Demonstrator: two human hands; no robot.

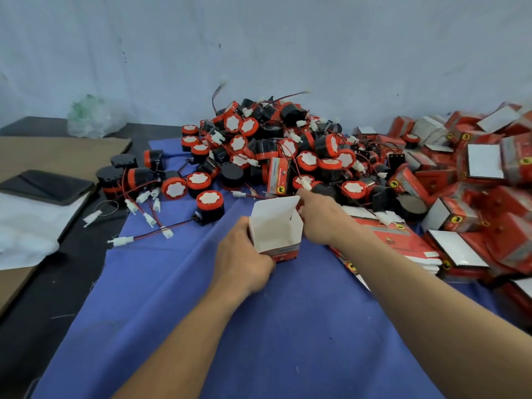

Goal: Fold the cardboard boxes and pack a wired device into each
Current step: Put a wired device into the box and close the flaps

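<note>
While a heap of wired devices [273, 148] lies at the far edge of the surface [172, 312], one cardboard box [276, 226] stands folded near its middle, open-topped and apparently empty. The left hand [244, 254] has its grip curled round the box's near side. The right hand [322, 220] reaches past it toward the heap, and whether its grip holds anything cannot be told. A stack of closed boxes [475, 174] crowds the right edge; many devices lie loose, unpacked.

Some fingers of the right hand [321, 218] behind the open box [275, 226]; far-right boxes [512, 156] blurred, edge-cut
</note>
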